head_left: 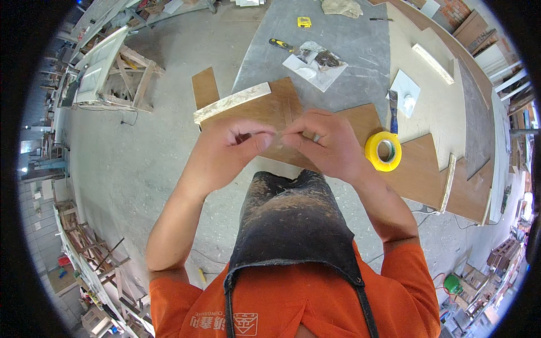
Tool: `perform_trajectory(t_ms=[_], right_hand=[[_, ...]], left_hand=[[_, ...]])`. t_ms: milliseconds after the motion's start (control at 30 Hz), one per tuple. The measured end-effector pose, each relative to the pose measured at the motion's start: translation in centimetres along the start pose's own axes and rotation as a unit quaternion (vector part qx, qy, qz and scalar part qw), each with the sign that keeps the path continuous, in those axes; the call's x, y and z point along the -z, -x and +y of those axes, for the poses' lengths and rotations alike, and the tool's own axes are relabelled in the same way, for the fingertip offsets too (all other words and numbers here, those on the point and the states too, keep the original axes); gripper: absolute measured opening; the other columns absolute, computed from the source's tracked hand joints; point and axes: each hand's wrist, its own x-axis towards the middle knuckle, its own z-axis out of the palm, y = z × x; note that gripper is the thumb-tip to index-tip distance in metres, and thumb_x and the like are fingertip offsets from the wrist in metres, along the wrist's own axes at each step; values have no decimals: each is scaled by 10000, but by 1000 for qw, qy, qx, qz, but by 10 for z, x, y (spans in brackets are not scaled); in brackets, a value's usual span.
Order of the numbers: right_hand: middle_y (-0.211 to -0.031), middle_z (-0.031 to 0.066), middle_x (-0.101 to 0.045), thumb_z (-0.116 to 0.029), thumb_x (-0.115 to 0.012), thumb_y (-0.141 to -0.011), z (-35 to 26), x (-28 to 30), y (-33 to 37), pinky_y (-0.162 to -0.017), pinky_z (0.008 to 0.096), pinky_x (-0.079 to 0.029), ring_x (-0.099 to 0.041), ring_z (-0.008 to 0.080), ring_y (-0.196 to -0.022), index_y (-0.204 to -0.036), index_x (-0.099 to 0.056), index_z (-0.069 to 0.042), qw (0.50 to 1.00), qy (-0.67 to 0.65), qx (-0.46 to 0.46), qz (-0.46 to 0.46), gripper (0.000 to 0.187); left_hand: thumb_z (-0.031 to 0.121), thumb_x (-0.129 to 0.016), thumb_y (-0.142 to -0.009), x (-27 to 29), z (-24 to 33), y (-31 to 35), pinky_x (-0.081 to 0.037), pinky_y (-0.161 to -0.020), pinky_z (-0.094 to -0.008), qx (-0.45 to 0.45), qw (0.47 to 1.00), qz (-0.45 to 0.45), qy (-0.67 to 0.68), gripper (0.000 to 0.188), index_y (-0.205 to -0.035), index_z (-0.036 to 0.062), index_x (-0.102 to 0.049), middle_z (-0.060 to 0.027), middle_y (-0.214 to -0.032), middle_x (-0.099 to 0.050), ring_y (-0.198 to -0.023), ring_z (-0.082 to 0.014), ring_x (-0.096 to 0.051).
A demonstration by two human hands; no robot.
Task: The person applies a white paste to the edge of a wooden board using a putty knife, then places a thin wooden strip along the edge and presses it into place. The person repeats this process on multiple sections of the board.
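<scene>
The left hand and the right hand meet fingertip to fingertip above a brown wooden panel on the workbench, both pinched shut on something thin between them, too small to make out for certain. To their right, near the right wrist, a yellow tape roll lies on another brown board, with a scraper just beyond it. Judging from this, steady, even tension between both pinches, kept over the panel, would serve best.
</scene>
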Motion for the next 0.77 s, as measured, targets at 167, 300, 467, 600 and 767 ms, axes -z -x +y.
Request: perform_trajectory(t_ms=[167,300,467,600,767], right_hand=[[-851,100,-701,-151,-711,-870,12,9,16,-701,339,-516,-666,228,-750,-861,-717,-38,986,-7,-135,96,113],[-860,38,-709,-84,-724,-883,48,23,44,-708,260,-512,-646,105,-781,-919,-713,-19,940,-180,-229,178,75],[-910,14,-705,22,-720,-877,57,43,66,-729,211,-510,-636,72,-818,-994,-699,-3,896,-265,-246,257,122],[-919,25,-705,42,-714,-877,59,61,79,-744,215,-512,-638,78,-819,-996,-698,0,877,-299,-243,288,127],[-915,33,-708,37,-714,-886,69,74,91,-762,229,-522,-644,93,-831,-1001,-702,-3,866,-313,-228,318,122]], left_hand=[[199,-672,-958,-7,-29,-51,-524,-706,-272,32,967,172,183,275,-1145,0,-709,-57,-994,-713,-822,-109,-625],[281,-658,-958,-12,-127,-107,-544,-677,-297,134,960,199,147,370,-1204,5,-678,-75,-1058,-706,-809,-127,-641],[471,-661,-891,-122,-206,-151,-539,-894,-459,153,933,162,-282,557,-1108,-42,-638,-194,-1207,-670,-1035,-383,-674],[364,-671,-871,-156,-204,-171,-516,-962,-466,238,913,187,-274,497,-1174,-27,-625,-188,-1243,-661,-1097,-383,-660],[271,-665,-843,-147,-188,-188,-503,-991,-456,270,937,135,-173,528,-1331,96,-562,-182,-1242,-668,-1096,-399,-658]])
